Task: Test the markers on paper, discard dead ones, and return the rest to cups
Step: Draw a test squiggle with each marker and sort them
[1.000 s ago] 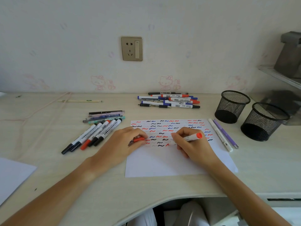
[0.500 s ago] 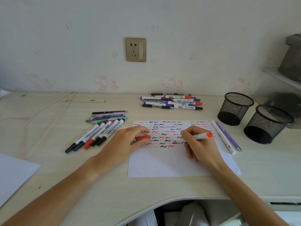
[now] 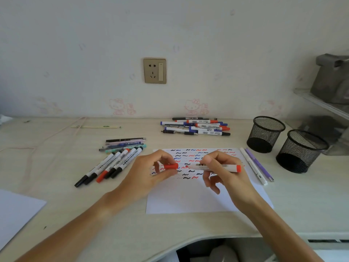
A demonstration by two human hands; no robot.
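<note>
A: Holding a red-ended white marker [image 3: 215, 167] level at frame centre, the right hand [image 3: 228, 174] pinches its barrel between thumb and fingers; the bare tip points left.

B: And the left hand [image 3: 151, 173]?

A: It pinches the red cap [image 3: 171, 166] between thumb and fingertips, cap mouth facing the marker tip, just beside it and apart from it.

B: Location of the test surface?

A: The white paper [image 3: 198, 201] lies on the desk [image 3: 66, 195] below both hands, at lower centre. Its upper half carries rows of black, blue and red squiggles.

B: Remaining stock?

A: One group of markers [image 3: 111, 164] lies fanned at centre left, with thin pens [image 3: 123, 143] just above it. A second pile of markers [image 3: 196, 126] lies at upper centre, near the wall. Two slim pens [image 3: 256, 165], one white and one purple, lie along the paper's right edge.

B: Receptacles?

A: Two black mesh cups [image 3: 266, 134] stand upright at centre right, side by side. Nothing is visible inside either.
</note>
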